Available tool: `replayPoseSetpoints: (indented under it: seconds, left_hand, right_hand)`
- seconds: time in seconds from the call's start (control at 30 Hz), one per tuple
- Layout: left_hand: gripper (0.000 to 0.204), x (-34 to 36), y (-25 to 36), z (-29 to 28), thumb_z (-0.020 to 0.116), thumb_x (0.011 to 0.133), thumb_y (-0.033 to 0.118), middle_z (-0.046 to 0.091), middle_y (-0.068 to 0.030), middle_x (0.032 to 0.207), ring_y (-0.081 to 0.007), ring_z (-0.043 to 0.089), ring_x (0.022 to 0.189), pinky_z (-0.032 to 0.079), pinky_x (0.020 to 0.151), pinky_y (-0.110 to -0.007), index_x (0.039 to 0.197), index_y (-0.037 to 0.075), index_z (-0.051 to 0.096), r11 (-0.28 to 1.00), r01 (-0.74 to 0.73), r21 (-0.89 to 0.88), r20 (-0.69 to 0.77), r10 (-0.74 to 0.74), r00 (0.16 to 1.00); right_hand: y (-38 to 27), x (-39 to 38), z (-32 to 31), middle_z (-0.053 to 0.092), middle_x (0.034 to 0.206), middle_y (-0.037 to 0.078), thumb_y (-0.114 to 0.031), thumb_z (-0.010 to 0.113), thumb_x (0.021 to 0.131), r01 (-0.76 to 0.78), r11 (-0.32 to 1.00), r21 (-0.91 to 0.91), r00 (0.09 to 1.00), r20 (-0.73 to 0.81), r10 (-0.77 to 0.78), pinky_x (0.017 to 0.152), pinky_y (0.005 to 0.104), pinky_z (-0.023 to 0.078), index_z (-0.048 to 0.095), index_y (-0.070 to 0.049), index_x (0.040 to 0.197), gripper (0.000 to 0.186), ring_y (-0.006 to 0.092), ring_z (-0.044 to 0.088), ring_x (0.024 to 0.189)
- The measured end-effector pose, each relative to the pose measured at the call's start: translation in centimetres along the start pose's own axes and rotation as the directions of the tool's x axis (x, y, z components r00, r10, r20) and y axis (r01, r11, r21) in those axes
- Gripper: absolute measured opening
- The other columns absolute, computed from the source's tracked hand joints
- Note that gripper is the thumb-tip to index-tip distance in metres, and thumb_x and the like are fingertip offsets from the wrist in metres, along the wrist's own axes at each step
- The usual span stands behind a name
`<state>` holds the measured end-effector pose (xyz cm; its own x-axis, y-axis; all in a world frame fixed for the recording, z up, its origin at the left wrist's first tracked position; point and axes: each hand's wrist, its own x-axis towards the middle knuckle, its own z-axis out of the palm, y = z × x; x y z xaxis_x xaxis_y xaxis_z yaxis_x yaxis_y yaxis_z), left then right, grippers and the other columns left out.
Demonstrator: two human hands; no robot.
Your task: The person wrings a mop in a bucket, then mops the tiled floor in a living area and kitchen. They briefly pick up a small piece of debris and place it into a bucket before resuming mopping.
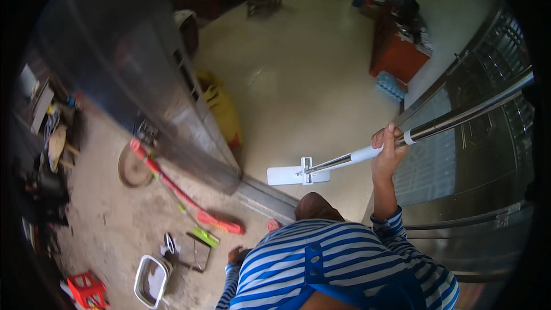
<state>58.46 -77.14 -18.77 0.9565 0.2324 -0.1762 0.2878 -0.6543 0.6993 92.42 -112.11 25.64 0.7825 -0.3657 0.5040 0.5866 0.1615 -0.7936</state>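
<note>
My right hand is wrapped round the handle of a flat mop, where a white sleeve meets the shiny metal tube. The handle slants from the upper right down to the white rectangular mop head, which lies on the smooth floor just inside the doorway. Low beside my striped shirt, my left hand hangs near a dark patch. It is small and partly hidden, so its fingers cannot be made out. A pink sandal shows by the door sill.
A metal door stands to the left, with a yellow sack behind it. On the rough floor are a red broom, a grey-white bucket and a red stool. A reddish cabinet and bottle pack stand inside.
</note>
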Motion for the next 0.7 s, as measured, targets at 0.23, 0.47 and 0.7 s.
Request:
replayPoseSetpoints:
  seconds: [0.23,0.47,0.7]
  left_hand:
    - [0.026,8.4,0.1,0.3,0.058,0.080,0.033,0.065,-0.0137,0.090,-0.0312,0.061,0.083,0.050,0.073,-0.039,0.091,0.010,0.063,0.985,-0.008,0.172,0.477,-0.076,0.876]
    - [0.025,28.3,12.1,1.0,0.057,0.083,0.029,0.063,-0.0165,0.078,-0.0299,0.063,0.069,0.051,0.062,-0.038,0.088,0.004,0.059,0.987,-0.113,-0.113,0.473,0.154,0.867]
    - [0.024,47.3,31.2,-2.9,0.050,0.089,0.026,0.059,-0.0101,0.075,-0.0190,0.060,0.062,0.051,0.053,-0.030,0.098,0.004,0.054,0.562,0.630,-0.536,0.567,-0.313,0.762]
  right_hand:
    - [4.0,5.9,-0.2,0.035,0.050,0.000,-0.007,0.053,0.089,0.017,1.000,-0.006,0.991,-0.131,-0.018,0.042,0.0242,0.031,0.035,-0.009,0.059,0.036,0.0086,0.035,0.043]
    - [11.7,13.9,-2.5,0.039,0.051,0.000,-0.006,0.054,0.088,-0.094,0.993,-0.070,0.964,-0.254,0.073,0.043,0.0227,0.030,0.035,-0.009,0.059,0.035,0.0074,0.038,0.044]
    - [20.5,26.6,-6.3,0.038,0.050,-0.002,-0.011,0.058,0.088,-0.144,0.970,-0.194,0.933,-0.353,0.068,0.043,0.0228,0.028,0.037,-0.011,0.059,0.035,0.0071,0.035,0.044]
